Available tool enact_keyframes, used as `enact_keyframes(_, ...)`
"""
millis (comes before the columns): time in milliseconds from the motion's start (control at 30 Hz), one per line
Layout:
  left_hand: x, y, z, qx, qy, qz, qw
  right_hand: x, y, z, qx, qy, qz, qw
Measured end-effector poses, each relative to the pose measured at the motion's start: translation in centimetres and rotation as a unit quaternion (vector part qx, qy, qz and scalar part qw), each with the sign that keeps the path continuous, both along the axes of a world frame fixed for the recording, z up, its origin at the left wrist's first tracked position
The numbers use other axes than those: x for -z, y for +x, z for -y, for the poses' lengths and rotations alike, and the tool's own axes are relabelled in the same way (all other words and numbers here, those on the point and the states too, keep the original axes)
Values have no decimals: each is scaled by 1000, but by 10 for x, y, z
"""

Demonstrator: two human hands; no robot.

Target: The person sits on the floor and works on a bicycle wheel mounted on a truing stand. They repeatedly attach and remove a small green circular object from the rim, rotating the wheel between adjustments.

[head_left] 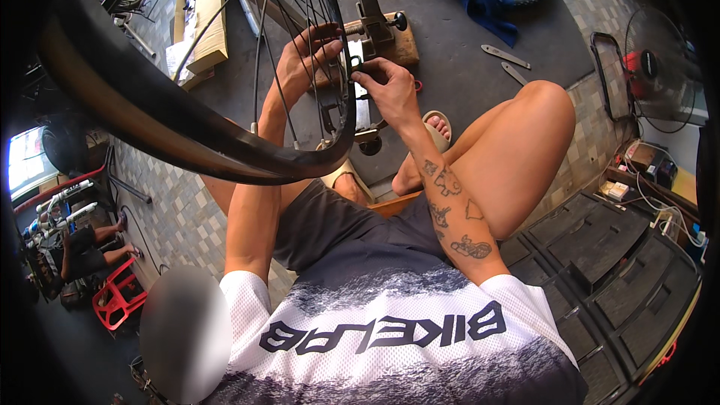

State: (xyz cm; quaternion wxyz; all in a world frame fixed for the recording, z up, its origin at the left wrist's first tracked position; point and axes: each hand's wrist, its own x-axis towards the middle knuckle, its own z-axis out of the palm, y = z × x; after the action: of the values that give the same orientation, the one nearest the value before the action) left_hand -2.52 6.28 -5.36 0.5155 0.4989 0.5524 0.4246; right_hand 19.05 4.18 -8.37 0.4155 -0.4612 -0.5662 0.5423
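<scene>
A spoked bicycle wheel (225, 165) with a black rim stands tilted before me in a truing stand (396, 45) on a wooden base. My left hand (307, 64) reaches among the spokes, its fingers curled against the rim's near section beside the stand's upright. My right hand (390, 90) pinches a small dark piece, perhaps a spoke wrench (357, 62), at that same part of the rim, just right of my left fingertips. The piece is too small to identify surely.
A tyre with blue cloth (491, 11), two metal levers (506, 52), an open cardboard box (202, 30), a fan (645, 75), black drawer units (600, 262) and a red stool (112, 300) surround me. A co-worker (79, 247) is at the far left.
</scene>
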Motion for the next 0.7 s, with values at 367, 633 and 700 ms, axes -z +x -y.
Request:
enact_keyframes(367, -15, 6, 9, 7, 14, 28, 999, -7, 1, -2, -44, -6, -60, 997)
enact_keyframes(633, -24, 12, 40, -128, -40, 95, 986, -3, 8, -7, 28, -11, 31, 999)
enact_keyframes(700, -17, 21, 41, -110, 1, 82, 991, -3, 9, -6, 25, 3, 45, 999)
